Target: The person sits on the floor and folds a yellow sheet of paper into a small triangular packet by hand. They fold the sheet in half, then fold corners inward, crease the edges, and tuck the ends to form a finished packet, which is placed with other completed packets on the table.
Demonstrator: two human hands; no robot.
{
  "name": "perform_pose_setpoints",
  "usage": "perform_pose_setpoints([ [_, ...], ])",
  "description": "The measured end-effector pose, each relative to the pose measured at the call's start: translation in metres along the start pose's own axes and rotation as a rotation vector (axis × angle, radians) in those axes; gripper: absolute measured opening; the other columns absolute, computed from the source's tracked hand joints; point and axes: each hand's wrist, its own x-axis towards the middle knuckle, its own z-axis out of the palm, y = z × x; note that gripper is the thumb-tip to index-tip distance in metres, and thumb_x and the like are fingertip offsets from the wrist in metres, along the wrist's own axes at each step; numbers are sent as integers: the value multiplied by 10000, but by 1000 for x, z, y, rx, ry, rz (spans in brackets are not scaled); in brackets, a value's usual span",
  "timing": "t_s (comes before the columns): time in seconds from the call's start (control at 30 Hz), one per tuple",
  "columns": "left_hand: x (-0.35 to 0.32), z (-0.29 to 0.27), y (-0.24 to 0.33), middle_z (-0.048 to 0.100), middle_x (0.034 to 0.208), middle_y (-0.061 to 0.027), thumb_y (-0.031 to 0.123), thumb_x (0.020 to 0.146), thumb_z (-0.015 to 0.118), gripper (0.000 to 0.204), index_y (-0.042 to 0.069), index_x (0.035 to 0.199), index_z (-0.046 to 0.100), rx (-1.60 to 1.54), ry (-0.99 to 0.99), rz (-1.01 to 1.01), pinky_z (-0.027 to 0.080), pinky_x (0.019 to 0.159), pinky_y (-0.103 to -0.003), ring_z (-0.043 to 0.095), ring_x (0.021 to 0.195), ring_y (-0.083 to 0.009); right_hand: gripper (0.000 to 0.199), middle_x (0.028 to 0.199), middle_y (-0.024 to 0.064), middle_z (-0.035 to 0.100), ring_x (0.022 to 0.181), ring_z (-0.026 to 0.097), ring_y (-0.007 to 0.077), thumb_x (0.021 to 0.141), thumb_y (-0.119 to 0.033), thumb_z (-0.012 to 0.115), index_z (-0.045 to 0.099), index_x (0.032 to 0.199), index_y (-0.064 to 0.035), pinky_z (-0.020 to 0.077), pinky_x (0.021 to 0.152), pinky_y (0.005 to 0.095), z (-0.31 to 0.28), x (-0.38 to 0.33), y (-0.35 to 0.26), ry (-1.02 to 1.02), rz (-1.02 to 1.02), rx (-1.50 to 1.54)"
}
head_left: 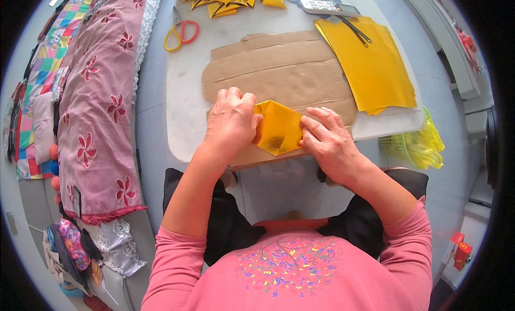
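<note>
Your left hand [230, 120] and right hand [327, 139] press flat, fingers spread, on a folded gold paper [278, 127] lying between your fingertips. Beyond them lies cardboard [279, 67], then scissors [181, 32] and gold sheets [373, 67].

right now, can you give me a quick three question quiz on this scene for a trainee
1. True or false: both hands press on the folded shiny gold paper piece.
2. What lies under that piece: A) brown cardboard sheet B) pink flowered cloth C) green basket?
3. Which tool with orange and yellow handles lies at the white table's far left?

Key:
1. True: left hand and right hand both rest on it.
2. A
3. Scissors
</note>
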Motion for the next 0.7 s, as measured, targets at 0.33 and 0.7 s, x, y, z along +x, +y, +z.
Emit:
perform_pose_setpoints([
  [0.33,10,-3,-12,599,950,-145,109,725,754,246,10,884,594,-142,-161,-19,464,852,-373,537,940,-321,434,1133,226,598,1170,519,388,737,-31,719,553,1129,53,399,1028,438,0,9,-2,45,234,159],
  [0.7,0,-28,2,591,895,-148,44,648,681,149,10,738,568,-69,386,565,478,796,-407,566,901,-327,261,983,209,605,994,591,385,749,-49,601,558,991,37,489,872,442,-9,21,7,226,132,132],
])
